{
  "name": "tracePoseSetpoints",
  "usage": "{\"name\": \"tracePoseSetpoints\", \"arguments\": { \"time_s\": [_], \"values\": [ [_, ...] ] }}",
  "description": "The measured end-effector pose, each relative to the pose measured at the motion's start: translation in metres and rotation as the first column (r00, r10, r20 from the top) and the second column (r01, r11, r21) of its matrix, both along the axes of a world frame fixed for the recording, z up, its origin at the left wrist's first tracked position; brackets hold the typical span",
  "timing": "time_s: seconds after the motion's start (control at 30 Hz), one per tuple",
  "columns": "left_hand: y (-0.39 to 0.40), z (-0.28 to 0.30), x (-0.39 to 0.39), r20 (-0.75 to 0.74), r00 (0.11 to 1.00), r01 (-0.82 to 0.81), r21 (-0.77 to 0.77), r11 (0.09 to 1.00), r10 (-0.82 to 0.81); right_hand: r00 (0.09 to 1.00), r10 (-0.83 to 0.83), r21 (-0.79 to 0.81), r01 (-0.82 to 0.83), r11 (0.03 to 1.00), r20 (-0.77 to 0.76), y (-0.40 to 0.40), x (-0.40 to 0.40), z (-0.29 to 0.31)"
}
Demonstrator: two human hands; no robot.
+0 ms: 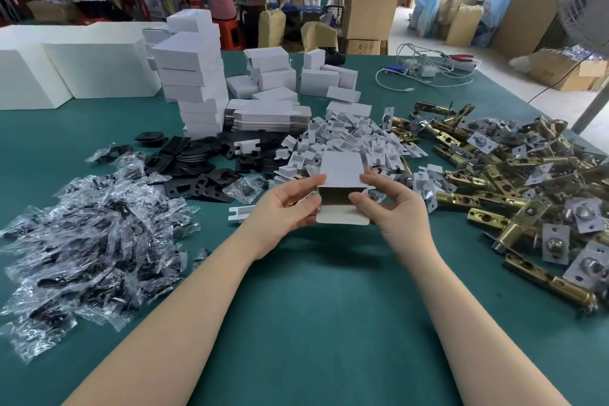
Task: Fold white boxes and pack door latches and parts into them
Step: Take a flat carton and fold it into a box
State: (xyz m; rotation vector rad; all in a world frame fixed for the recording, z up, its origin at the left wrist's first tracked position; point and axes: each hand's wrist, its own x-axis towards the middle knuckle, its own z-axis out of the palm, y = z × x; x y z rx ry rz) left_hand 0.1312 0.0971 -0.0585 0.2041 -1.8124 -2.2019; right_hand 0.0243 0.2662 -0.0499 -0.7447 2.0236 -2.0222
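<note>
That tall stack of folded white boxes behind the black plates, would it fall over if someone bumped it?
Probably yes. The stack of white boxes stands many layers high on a narrow base, and its layers sit unevenly, so a sideways push would likely tip it. The boxes look like thin card, so they are probably light and would scatter over the green table rather than break.

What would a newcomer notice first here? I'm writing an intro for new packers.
Probably the two hands, left hand and right hand, holding a half-folded white box open at table centre. Then the heap of brass door latches on the right, and the glinting pile of clear parts bags on the left.
</note>
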Motion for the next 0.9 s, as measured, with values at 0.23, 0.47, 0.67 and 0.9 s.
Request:
{"name": "tracePoseSetpoints", "arguments": {
  "time_s": [0.23,0.47,0.67,0.9],
  "values": [
    [0.015,-0.004,-0.007,-0.088,0.964,-0.266,-0.309,0.913,0.251,0.99,-0.088,0.054,0.094,0.994,-0.11,0.001,0.0,-0.003],
    [0.01,-0.006,-0.011,-0.106,0.893,-0.449,-0.148,0.881,0.438,0.972,0.029,0.018,-0.026,1.0,-0.231,-0.005,0.009,-0.005],
    [0.007,-0.004,-0.01,-0.104,0.902,-0.43,-0.113,0.896,0.42,0.863,0.169,0.274,-0.038,0.961,-0.476,-0.001,0.006,-0.008],
    [0.009,0.001,-0.005,-0.082,0.99,-0.12,-0.068,0.99,0.114,0.893,0.048,0.142,0.019,0.99,-0.448,0.001,0.0,-0.005]
  ]
}}
